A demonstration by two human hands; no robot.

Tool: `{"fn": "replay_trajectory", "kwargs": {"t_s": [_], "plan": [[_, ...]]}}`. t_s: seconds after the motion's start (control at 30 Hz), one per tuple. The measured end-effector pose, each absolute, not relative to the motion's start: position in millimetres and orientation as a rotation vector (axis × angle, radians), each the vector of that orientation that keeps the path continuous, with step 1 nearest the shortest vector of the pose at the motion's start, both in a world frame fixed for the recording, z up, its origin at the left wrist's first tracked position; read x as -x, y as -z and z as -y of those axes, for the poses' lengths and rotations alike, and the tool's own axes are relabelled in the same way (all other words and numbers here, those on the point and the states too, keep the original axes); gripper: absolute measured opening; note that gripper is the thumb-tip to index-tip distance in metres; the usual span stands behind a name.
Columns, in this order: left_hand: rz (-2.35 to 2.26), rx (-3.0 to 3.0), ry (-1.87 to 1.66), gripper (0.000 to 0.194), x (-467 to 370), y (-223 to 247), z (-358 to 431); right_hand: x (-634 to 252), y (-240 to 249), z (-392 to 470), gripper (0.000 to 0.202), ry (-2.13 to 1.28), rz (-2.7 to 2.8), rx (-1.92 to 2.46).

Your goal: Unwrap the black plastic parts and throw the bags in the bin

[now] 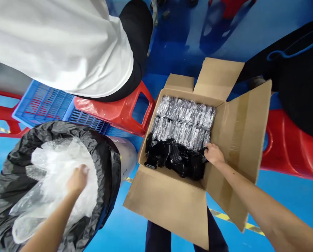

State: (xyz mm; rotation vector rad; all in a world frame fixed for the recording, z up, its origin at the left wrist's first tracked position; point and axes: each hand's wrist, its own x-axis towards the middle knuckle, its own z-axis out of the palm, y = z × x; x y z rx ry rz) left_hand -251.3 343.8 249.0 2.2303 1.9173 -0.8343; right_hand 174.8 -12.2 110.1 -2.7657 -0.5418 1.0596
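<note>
My left hand (78, 179) is over a heap of clear plastic bags (64, 164) in a bin lined with a black bag. Its fingers look curled but are smeared by motion, so I cannot tell whether it grips any plastic. My right hand (214, 153) reaches into an open cardboard box (169, 199), its fingers closed on a black plastic piece at the right end of a loose black pile (179, 159). Behind this pile, two rows of dark items in clear wrapping (185, 120) fill the box. The exact kind of the black pieces is unclear.
The black bin liner (107, 168) folds over the bin's rim. A person in a white shirt (67, 45) sits on a red stool (114, 110) beside blue crates (46, 101). At right, another person in dark clothing (300, 77) is by a red stool (292, 147).
</note>
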Motion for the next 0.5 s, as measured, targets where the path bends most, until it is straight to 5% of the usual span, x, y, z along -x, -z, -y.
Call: {"fn": "replay_trajectory", "kwargs": {"t_s": [0.17, 0.33, 0.5], "plan": [[-1.841, -2.017, 0.956, 0.030, 246.3, -218.4, -322.9, -135.7, -129.4, 27.6, 0.023, -1.139, 0.729, 2.711], [-1.960, -1.963, 0.801, 0.037, 257.8, -262.3, -362.8, -68.3, -189.4, 49.6, 0.031, -1.168, 0.763, 2.608], [-1.917, -2.031, 0.575, 0.038, 273.6, -312.7, -385.0, 5.1, -280.7, 68.0, 0.016, -1.135, 0.666, 2.566]]}}
